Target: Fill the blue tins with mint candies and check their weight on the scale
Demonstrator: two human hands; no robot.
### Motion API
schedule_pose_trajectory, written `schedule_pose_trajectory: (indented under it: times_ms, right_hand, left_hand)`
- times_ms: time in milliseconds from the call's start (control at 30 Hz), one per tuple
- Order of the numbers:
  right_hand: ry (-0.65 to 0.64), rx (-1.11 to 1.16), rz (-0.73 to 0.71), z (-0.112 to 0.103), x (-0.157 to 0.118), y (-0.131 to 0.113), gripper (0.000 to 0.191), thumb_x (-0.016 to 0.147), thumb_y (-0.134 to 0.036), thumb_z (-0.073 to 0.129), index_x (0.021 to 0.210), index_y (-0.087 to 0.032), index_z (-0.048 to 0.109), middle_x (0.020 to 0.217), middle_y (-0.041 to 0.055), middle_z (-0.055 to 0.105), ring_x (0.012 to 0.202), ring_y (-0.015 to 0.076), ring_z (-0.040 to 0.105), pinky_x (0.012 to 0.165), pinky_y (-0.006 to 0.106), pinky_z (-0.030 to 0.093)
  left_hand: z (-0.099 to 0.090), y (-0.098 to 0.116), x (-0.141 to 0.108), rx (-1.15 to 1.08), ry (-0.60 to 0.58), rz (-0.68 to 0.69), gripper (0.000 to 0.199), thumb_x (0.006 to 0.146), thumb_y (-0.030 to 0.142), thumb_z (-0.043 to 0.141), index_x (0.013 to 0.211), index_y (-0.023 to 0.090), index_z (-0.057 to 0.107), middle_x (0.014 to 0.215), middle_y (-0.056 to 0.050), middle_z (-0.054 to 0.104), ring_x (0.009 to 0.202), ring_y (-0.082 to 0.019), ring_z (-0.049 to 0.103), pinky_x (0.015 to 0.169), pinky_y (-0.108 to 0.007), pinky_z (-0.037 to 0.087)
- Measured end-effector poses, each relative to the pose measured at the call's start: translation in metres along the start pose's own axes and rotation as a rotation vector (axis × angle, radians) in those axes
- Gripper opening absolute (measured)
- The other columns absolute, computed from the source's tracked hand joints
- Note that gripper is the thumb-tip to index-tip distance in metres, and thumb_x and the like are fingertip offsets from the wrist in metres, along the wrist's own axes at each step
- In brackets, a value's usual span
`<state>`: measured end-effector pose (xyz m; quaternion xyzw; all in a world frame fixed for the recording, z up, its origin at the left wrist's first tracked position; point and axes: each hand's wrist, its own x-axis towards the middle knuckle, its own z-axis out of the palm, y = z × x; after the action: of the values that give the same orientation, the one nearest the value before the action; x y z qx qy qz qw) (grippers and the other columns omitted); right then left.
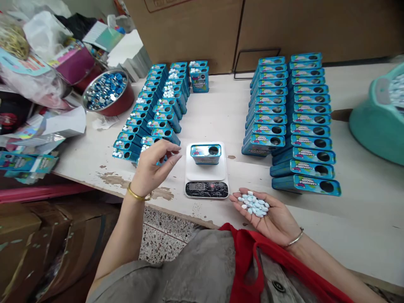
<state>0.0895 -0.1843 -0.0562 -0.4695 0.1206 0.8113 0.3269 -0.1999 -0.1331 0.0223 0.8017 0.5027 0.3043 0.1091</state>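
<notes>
My left hand (151, 168) is raised just left of the scale, over the front tins of the left rows, thumb and index finger slightly apart and nothing visible between them. My right hand (277, 223), palm up and cupped, holds a pile of pale blue and white candies (255, 203) right of the scale. A blue tin (206, 160) with a round dark opening in its top stands on the white scale (206, 174), whose lit display appears to read 152.9. Neither hand touches this tin.
Rows of blue tins with candies on top (170, 101) stand at left, more tins (315, 155) at right. A red bowl of blue and silver pieces (121, 101), bags and paper lie far left. A teal tub (372, 126) is far right, cardboard (284, 29) behind.
</notes>
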Motion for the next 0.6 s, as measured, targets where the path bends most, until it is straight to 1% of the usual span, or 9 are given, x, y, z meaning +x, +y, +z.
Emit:
schedule_pose_trajectory:
  times_ms: [100,167,267,333,433,500,533,600]
  right_hand:
    - [-0.022,-0.009,-0.005,0.005,0.001,0.001,0.023,0.087,-0.01,0.045,0.094,-0.005,0.066,0.096,0.0198,0.073,0.099,0.029,0.068,0.075,0.033,0.062]
    - [-0.039,-0.02,-0.006,0.008,0.002,0.0,0.023,0.087,-0.009,0.045,0.095,-0.005,0.066,0.095,0.0189,0.073,0.098,0.0283,0.069,0.075,0.032,0.061]
    - [-0.072,-0.016,-0.005,0.012,0.004,-0.001,0.022,0.086,-0.009,0.046,0.096,-0.005,0.066,0.094,0.0185,0.073,0.098,0.0282,0.069,0.077,0.032,0.061]
    - [-0.095,-0.008,-0.005,0.016,0.006,-0.002,0.022,0.087,-0.01,0.046,0.097,-0.004,0.065,0.094,0.0189,0.073,0.097,0.0284,0.069,0.078,0.033,0.061]
    - [-0.144,-0.001,-0.005,0.025,0.008,-0.003,0.023,0.087,-0.011,0.046,0.099,-0.004,0.065,0.094,0.0186,0.073,0.094,0.0275,0.07,0.077,0.033,0.061]
    - [-0.187,0.005,-0.002,0.031,0.011,-0.003,0.024,0.088,-0.012,0.046,0.101,-0.004,0.064,0.094,0.0177,0.073,0.094,0.0265,0.071,0.077,0.032,0.061]
    - [-0.208,0.008,0.003,0.033,0.012,-0.003,0.025,0.088,-0.012,0.046,0.102,-0.004,0.064,0.094,0.0174,0.073,0.094,0.026,0.071,0.078,0.032,0.06]
    - [-0.245,0.017,0.018,0.038,0.015,-0.003,0.025,0.088,-0.013,0.045,0.102,-0.004,0.064,0.093,0.0168,0.073,0.092,0.0244,0.071,0.079,0.032,0.06]
  left_hand:
    - [0.012,0.004,0.006,0.037,-0.041,0.079,0.013,0.09,0.024,0.055,0.1,0.017,0.061,0.09,-0.005,0.063,0.08,-0.013,0.056,0.069,-0.027,0.046]
    - [0.022,0.008,0.008,0.144,-0.055,0.138,0.019,0.09,0.027,0.055,0.106,0.018,0.06,0.098,-0.007,0.063,0.089,-0.017,0.056,0.077,-0.033,0.046]
    - [0.04,0.012,0.008,0.352,-0.059,0.197,0.027,0.089,0.034,0.056,0.113,0.021,0.059,0.119,-0.01,0.061,0.106,-0.024,0.053,0.088,-0.042,0.04]
    - [0.052,0.014,0.007,0.42,-0.074,0.217,0.029,0.09,0.035,0.054,0.117,0.022,0.057,0.131,-0.01,0.056,0.116,-0.026,0.049,0.094,-0.046,0.036]
    - [0.064,0.015,0.009,0.443,-0.109,0.237,0.034,0.092,0.034,0.051,0.124,0.022,0.052,0.141,-0.011,0.047,0.127,-0.028,0.042,0.1,-0.048,0.031]
    - [0.067,0.019,0.012,0.431,-0.108,0.227,0.038,0.092,0.033,0.05,0.129,0.021,0.049,0.145,-0.012,0.042,0.131,-0.029,0.038,0.102,-0.049,0.029]
    - [0.067,0.021,0.014,0.409,-0.101,0.217,0.04,0.092,0.032,0.05,0.131,0.021,0.047,0.145,-0.013,0.042,0.13,-0.03,0.038,0.102,-0.049,0.03]
    - [0.066,0.029,0.014,0.306,-0.116,0.218,0.042,0.093,0.031,0.049,0.133,0.02,0.044,0.136,-0.014,0.05,0.122,-0.027,0.046,0.097,-0.046,0.037]
